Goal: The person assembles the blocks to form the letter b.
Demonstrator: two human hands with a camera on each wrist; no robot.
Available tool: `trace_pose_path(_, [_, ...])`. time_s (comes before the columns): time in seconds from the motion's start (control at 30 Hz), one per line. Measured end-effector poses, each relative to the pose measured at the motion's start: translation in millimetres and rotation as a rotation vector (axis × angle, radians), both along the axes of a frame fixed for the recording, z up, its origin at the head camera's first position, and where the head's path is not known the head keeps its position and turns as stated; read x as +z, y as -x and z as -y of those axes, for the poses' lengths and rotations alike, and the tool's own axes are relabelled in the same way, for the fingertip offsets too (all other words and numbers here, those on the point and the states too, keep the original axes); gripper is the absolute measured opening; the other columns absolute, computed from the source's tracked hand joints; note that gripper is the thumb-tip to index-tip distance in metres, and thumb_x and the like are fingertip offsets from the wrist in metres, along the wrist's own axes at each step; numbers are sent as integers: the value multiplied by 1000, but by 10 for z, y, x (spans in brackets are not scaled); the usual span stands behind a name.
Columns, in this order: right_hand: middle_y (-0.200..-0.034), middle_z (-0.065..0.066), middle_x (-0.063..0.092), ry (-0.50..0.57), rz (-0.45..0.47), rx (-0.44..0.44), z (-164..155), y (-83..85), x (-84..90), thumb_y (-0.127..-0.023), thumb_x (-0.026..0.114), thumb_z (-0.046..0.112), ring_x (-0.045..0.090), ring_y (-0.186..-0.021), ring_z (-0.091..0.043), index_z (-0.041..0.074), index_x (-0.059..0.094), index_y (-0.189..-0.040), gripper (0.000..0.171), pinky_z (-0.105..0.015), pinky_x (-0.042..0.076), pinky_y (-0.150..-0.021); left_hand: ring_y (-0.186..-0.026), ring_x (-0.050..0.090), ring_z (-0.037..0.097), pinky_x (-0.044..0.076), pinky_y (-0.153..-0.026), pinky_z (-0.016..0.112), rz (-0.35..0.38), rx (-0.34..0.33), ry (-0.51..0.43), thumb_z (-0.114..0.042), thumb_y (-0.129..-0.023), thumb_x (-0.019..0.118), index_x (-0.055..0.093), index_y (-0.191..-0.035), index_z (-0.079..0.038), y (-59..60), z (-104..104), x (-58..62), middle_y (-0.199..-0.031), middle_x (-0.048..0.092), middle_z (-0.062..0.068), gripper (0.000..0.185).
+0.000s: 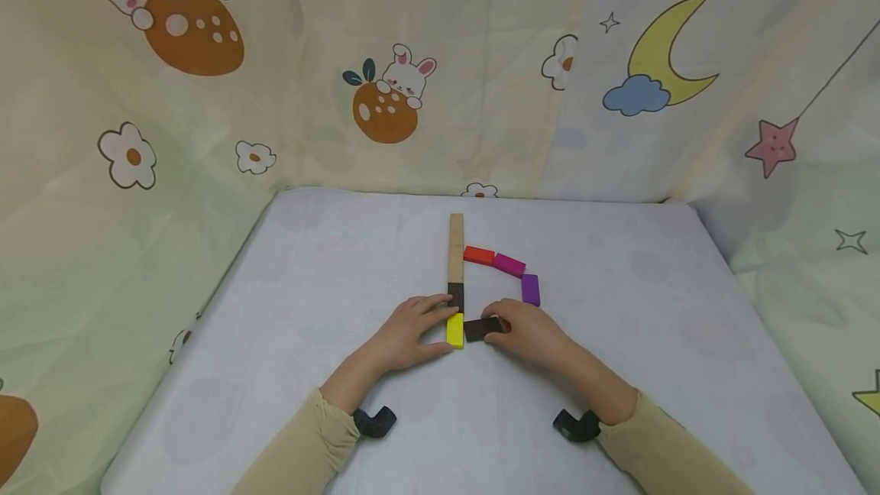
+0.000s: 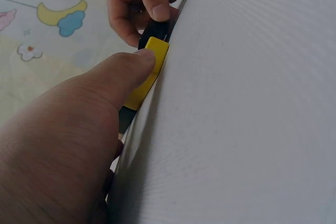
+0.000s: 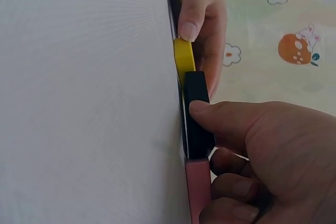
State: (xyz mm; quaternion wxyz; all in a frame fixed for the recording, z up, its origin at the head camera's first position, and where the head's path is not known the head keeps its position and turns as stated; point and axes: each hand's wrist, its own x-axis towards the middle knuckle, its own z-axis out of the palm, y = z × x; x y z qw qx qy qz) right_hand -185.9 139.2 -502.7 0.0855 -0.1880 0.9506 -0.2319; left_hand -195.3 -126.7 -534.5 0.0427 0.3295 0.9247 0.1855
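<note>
My left hand (image 1: 411,333) lies along a straight column of blocks. Its fairly straight fingers touch a black block (image 1: 456,302) and a yellow block (image 1: 455,331), with the thumb at the yellow block's near end. Two plain wood blocks (image 1: 457,239) continue the column away from me. My right hand (image 1: 525,329) pinches another black block (image 1: 481,329) between thumb and fingers, its left end close beside the yellow block. In the right wrist view, a pink block (image 3: 198,187) adjoins that black block; the right hand hides it in the head view.
Red (image 1: 479,255), magenta (image 1: 509,264) and purple (image 1: 530,289) blocks form an arc from the column's right side. Everything lies on a white-covered table (image 1: 309,250) with printed cloth (image 1: 481,98) behind. A dark curved piece (image 1: 375,422) shows at each wrist.
</note>
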Motion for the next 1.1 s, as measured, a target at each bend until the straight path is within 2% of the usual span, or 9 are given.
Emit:
trace_pose_path(0.2, [-75, 10, 53, -18, -5, 11, 10, 12, 0, -84, 79, 30, 49, -71, -10, 25, 69, -116, 34, -25, 42, -61, -145, 33, 21, 27, -120, 45, 3, -1, -1, -57, -92, 60, 40, -151, -35, -4, 2, 14, -160, 30, -12, 65])
trace_pose_path(0.3, [-76, 9, 54, -7, 26, 7, 6, 14, 11, -84, 79, 29, 49, -72, -10, 24, 68, -120, 38, -25, 43, -61, -145, 33, 21, 27, -120, 45, 4, 0, -1, -57, -92, 60, 40, -151, -35, -5, 0, 17, -160, 30, -12, 65])
trace_pose_path(0.47, [-76, 6, 55, 47, 117, -57, -41, 15, 69, -88, 74, 30, 51, -71, -12, 27, 65, -125, 38, -26, 46, -60, -144, 34, 22, 28, -120, 46, 2, 0, -7, -56, -92, 61, 41, -150, -35, -10, -4, 17, -160, 31, -11, 65])
trace_pose_path(0.6, [-79, 6, 58, 65, 139, -101, -98, 33, 126, -91, 70, 27, 54, -73, -14, 26, 66, -123, 32, -26, 50, -63, -144, 34, 23, 28, -120, 47, 5, 6, -4, -56, -92, 61, 41, -150, -35, -12, -8, 18, -160, 31, -10, 65])
trace_pose_path(0.87, [-91, 10, 63, 24, 99, -17, -154, 64, 80, -90, 71, 25, 55, -82, -11, 23, 70, -115, 25, -25, 53, -74, -144, 34, 21, 28, -120, 45, 15, 12, 8, -57, -91, 61, 40, -150, -37, -6, -12, 8, -160, 31, -12, 65])
trace_pose_path(1.1, [-91, 10, 62, 16, 85, 0, -169, 53, 77, -89, 71, 24, 54, -83, -11, 22, 70, -113, 24, -25, 52, -75, -144, 35, 22, 28, -120, 45, 12, 10, 5, -57, -91, 61, 41, -150, -37, -7, -13, 16, -160, 31, -11, 65])
